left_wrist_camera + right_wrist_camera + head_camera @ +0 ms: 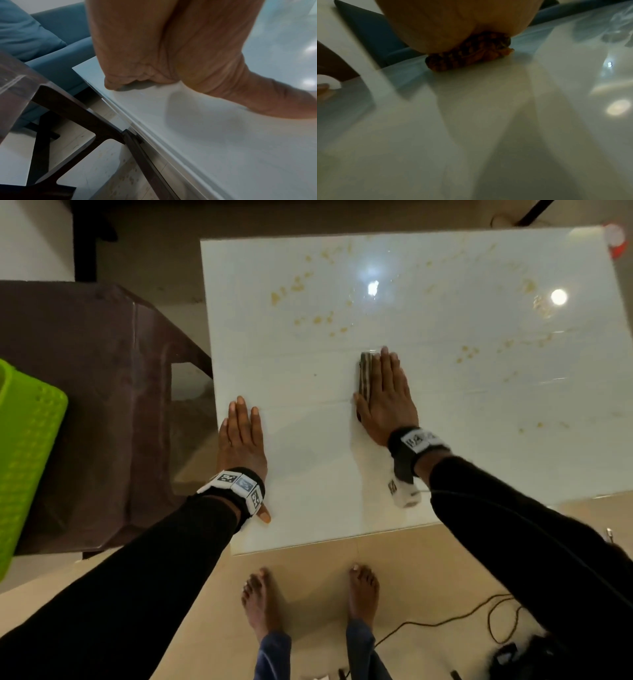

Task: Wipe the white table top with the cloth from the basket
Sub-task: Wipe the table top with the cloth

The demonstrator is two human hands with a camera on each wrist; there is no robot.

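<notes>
- Pressing: right hand (pixel 385 400), fingers straight and together, flat on folded cloth (pixel 365 374) mid white table top (pixel 479 405);
- left hand (pixel 241 436), fingers extended, flat near table's left edge;
- green basket (pixel 24 453), far left; yellowish stains (pixel 318 320) beyond cloth

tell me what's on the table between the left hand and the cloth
Nothing: bare white table top separates the left hand from the cloth, as the head view shows.

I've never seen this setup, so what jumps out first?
The white table top, its far half speckled with yellowish stains. Both hands lie flat on it: the right hand presses a folded cloth mid-table, the left hand rests at the left edge.
</notes>
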